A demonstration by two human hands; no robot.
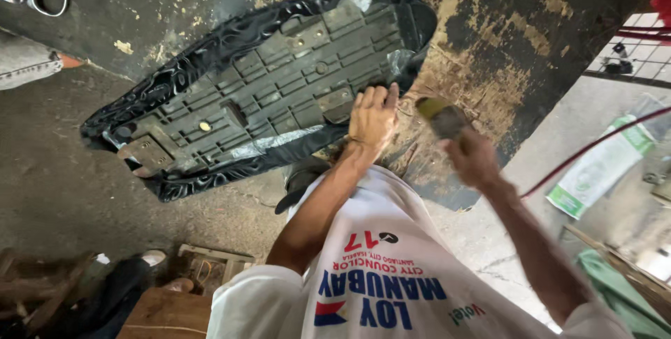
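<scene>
**Upturned motorcycle seat on a worn counter, both hands at its near edge**

A motorcycle seat [265,87] lies upside down on a dark counter [531,38] whose black surface is chipped and worn through to yellow-brown patches. The seat's grey plastic base faces up, ribbed in a grid, with metal brackets and round bosses set along it. Glossy black vinyl cover [189,59] wraps up over the rim all round and wrinkles along the far edge; near the front edge a paler, shiny strip of the cover lies loose.

The left hand [372,117] rests on the near edge of the seat, fingers together and pressed flat on the cover where it folds over the base, thumb tucked beside them. It pins the material rather than gripping anything.

Just to the right, apart from the seat, the right hand [474,159] is closed around a tool [439,115] with a yellowish end and a grey body. The tool is blurred, so its kind cannot be told. A thin red hose or cable [594,145] runs from beside that hand toward the right edge of the view.

The person wears a white printed T-shirt [377,276]. Beyond the counter lies a concrete floor [615,129] with a white and green sack [601,164]. Lower left, wooden pieces [168,311] sit in shadow.
</scene>
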